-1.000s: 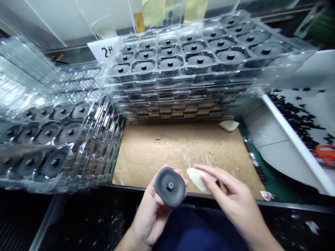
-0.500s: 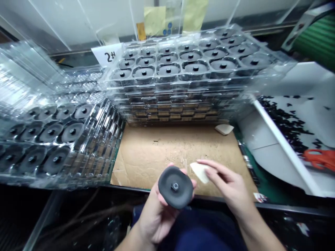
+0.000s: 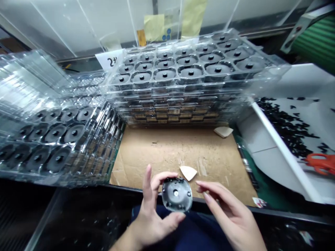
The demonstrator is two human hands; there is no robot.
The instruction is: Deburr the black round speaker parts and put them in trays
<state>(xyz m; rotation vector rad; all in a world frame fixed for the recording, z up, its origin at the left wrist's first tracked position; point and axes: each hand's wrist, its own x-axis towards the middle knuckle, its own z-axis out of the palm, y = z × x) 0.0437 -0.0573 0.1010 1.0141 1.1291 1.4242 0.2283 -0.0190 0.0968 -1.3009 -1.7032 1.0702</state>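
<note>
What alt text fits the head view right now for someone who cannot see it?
A left hand holds a round dark-grey disc, its central-holed face showing, while the right hand hovers beside it above a brown cardboard sheet with a pale triangular scrap. Stacked clear plastic trays of black discs stand behind.

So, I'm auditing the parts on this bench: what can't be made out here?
In the head view:
The lower layers of the stacked clear trays: contents blurred by plastic and glare.
The orange scissors: cut off by the right edge.
The small black pieces: too small to identify.
The dark round part: far face turned away, toward the left hand.
</note>
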